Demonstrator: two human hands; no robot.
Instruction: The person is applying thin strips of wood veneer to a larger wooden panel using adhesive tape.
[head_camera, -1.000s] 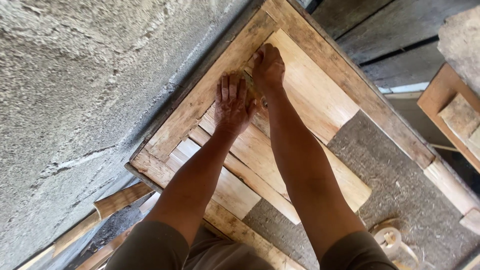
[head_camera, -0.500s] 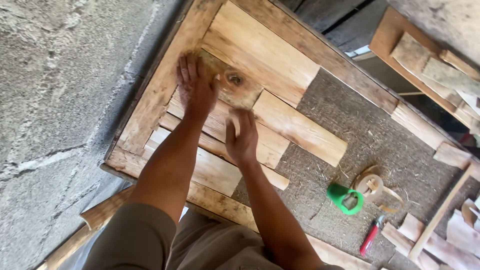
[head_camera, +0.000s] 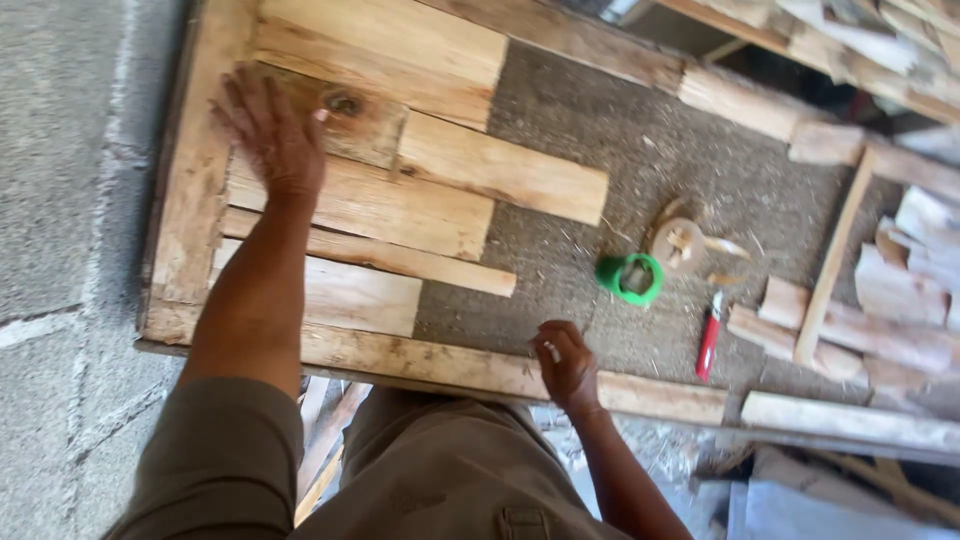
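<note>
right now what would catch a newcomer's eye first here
The left hand lies flat on a knotted wooden plank at the upper left of the wooden frame. The bright green roll stands out on the grey board mid-right, a red-handled tool just below it. The right hand is near the frame's bottom rail.

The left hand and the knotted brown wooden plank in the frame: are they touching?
Touching. In the head view the left hand lies flat with spread fingers on the knotted brown wooden plank; no gap shows beneath the palm.
</note>
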